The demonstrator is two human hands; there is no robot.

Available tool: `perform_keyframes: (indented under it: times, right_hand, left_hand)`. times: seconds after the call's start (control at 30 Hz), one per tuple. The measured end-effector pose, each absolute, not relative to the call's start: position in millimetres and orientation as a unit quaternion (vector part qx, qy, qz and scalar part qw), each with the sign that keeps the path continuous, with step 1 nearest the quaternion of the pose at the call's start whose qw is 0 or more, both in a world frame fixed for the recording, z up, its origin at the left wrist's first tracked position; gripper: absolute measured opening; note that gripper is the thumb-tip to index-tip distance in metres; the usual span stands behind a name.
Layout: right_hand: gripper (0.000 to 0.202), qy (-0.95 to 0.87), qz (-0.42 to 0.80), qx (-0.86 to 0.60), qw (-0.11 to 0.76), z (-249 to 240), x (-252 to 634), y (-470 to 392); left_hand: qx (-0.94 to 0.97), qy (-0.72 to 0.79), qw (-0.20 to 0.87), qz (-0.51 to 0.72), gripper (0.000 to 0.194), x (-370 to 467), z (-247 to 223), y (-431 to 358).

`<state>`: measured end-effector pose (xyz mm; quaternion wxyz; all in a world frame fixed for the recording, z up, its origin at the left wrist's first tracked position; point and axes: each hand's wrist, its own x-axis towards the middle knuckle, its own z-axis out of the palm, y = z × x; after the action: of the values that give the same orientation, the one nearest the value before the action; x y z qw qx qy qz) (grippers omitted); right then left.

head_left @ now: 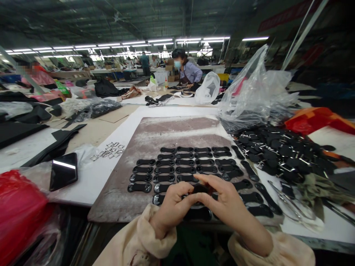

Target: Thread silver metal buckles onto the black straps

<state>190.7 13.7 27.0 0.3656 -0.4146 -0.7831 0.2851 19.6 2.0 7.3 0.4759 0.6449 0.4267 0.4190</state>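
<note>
My left hand (176, 205) and my right hand (226, 197) meet low over the board, thumbs nearly touching. Between their closed fingers sits a small black tab (200, 189), mostly covered, so its full shape is hidden. Below and beyond them, rows of black dumbbell-shaped tabs (185, 170) with shiny wet-looking ends lie flat on a stained brown board (116, 192). Several more of these tabs (267, 197) run slantwise along the board's right side. A few are partly hidden behind my hands.
Metal rectangular rings (109, 151) and a phone (63, 171) lie on the left. On the right are a heap of black tabs with metal rings (280, 151), scissors (290, 201) and clear plastic bags (255, 92). A red bag (22, 210) bulges front left. A masked person (188, 70) works across the table.
</note>
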Motion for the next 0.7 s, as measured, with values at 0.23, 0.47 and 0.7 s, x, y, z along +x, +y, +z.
perform_keyframes:
  times: [0.23, 0.47, 0.7]
  right_hand:
    - [0.022, -0.809, 0.222, -0.405, 0.364, 26.8, 184.8, 10.1]
    - [0.016, -0.792, 0.282, -0.380, 0.385, 25.3, 192.9, 14.1]
    - [0.023, -0.810, 0.223, -0.404, 0.362, 23.9, 194.3, 11.1]
  left_hand:
    - [0.653, 0.424, 0.473, 0.412, 0.017, 26.6, 4.3, -1.7]
    - [0.638, 0.428, 0.487, 0.415, 0.019, 23.4, 1.1, -0.2]
    - [0.646, 0.454, 0.441, 0.427, 0.015, 26.6, 0.7, -1.5]
